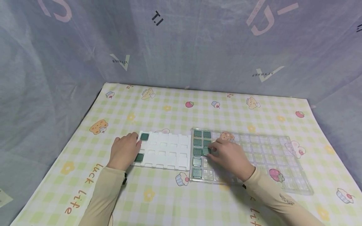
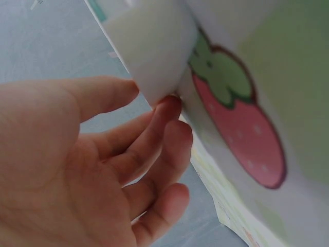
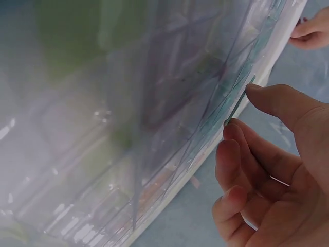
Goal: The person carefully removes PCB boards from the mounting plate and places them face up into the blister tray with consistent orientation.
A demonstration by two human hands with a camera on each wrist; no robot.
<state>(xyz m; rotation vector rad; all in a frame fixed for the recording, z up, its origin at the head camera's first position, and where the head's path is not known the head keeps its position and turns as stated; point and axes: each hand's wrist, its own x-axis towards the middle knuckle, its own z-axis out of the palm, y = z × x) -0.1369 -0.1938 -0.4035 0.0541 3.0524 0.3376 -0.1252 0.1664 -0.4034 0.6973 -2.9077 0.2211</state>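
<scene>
- Right hand (image 1: 230,157) is hovering over the left part of the clear tray (image 1: 267,159); thumb and index fingers (image 3: 264,96) are nearly closed, pinching one thin green chip (image 3: 240,101) by its edges.
- Pinched chip is showing almost edge-on in the right wrist view – in the head view it is at the second column from the left, third row down; cannot tell if it is touching the cell floor.
- Other fingers of that hand are curling loosely, holding nothing.
- Left hand (image 1: 123,152) is gripping the left edge of the white tray (image 1: 163,151); thumb and index finger are closing on its rim, only the tray's thickness apart.
- Two green chips are sitting in the white tray, both at its left end: upper chip (image 1: 144,137) and lower chip (image 1: 139,157), near the left hand.
- Clear tray is lying just right of the white tray; its leftmost column (image 1: 197,152) is holding five chips, and two more are sitting atop the second column (image 1: 207,134).
- Both trays are lying flat on the counter (image 1: 175,201), covered in a green-and-white checked print.
- Beige sleeves (image 1: 103,191) are covering both forearms; a grey curtain (image 1: 192,47) is hanging behind.
</scene>
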